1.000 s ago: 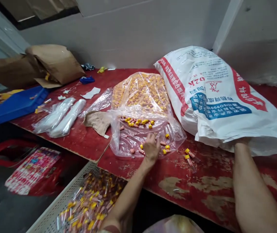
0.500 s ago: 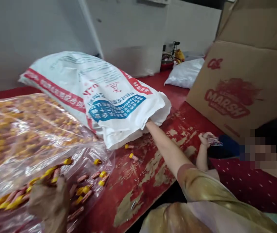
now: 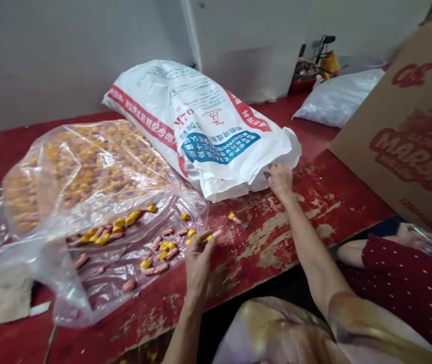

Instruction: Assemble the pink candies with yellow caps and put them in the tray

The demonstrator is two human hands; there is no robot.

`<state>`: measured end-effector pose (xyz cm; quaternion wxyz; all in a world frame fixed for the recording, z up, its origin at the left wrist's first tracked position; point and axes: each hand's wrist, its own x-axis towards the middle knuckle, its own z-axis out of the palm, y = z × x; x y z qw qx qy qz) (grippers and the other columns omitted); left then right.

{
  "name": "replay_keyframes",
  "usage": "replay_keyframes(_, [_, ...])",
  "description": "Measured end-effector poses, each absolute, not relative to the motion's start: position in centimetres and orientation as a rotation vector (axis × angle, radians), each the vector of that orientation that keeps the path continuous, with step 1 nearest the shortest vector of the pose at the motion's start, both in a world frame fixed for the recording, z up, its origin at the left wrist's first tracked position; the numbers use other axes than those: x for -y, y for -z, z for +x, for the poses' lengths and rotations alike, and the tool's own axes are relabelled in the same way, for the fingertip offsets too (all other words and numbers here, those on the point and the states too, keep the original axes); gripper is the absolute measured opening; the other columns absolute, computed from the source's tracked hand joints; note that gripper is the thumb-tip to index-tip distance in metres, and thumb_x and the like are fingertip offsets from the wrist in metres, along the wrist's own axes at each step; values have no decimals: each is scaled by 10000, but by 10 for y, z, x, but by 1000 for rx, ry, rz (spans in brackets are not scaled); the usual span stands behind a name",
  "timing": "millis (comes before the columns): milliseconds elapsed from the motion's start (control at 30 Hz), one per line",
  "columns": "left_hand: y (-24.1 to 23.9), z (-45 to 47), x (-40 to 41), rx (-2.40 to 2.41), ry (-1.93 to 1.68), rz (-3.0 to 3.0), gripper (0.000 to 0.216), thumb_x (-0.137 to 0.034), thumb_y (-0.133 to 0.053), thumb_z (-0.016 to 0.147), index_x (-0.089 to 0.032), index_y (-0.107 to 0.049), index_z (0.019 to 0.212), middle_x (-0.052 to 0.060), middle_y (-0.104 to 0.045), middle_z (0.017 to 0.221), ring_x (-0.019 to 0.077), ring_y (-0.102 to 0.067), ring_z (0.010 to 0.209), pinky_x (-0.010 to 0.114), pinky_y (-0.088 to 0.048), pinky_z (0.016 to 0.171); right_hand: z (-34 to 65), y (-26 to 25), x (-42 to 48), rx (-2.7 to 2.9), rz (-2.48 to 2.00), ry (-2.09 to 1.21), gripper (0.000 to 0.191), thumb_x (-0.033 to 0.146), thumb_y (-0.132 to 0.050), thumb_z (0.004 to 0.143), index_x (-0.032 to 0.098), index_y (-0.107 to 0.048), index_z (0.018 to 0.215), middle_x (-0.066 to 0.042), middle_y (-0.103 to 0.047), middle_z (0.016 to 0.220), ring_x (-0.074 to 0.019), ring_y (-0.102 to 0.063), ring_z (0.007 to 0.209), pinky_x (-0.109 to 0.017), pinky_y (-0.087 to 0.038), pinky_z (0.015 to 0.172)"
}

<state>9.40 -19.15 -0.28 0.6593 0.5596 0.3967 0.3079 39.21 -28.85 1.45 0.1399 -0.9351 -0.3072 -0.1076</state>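
While the left hand (image 3: 197, 255) pinches a pink, yellow-capped tube (image 3: 216, 234), right hand (image 3: 281, 181), grip unclear.

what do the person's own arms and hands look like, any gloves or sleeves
Both the left hand and the right hand look ungloved, and no watch or bracelet shows. The right arm has a short, loose sleeve in blurry, blotchy yellow-olive and pale lilac, like the top; its forearm is bare. The left sleeve is out of view.

Dim, greyish light, white glare on the clear plastic bag (image 3: 98, 156), deep shadow below the red table (image 3: 337, 174)
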Motion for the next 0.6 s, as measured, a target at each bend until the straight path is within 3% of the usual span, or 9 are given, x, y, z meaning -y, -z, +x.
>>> replay_keyframes(233, [9,126,222,-726,-621,1098,304,-306,-750,668,-169,-610,901,7,-621,847,112,-578,753,217,-464,709,310,17,359,1128,-1783,-633,344,381,-542,855,175,-613,1122,-66,-586,1052,-177,-551,969,-308,-434,864])
replay_keyframes(433, [7,130,227,-731,-668,1105,288,-309,-772,647,-163,-617,841,6,-639,827,120,-590,744,240,-479,725,273,20,351,1141,-1710,-545,281,333,-552,862,196,-623,1097,-42,-538,915,-148,-529,853,-267,-433,755])
replay_keyframes(600, [8,124,227,-783,-646,1116,260,-314,-769,647,-149,-677,825,14,-661,802,133,-602,737,258,-484,735,271,17,343,1268,-1702,-477,280,278,-535,883,200,-606,1142,-50,-549,954,-148,-538,884,-276,-445,787])
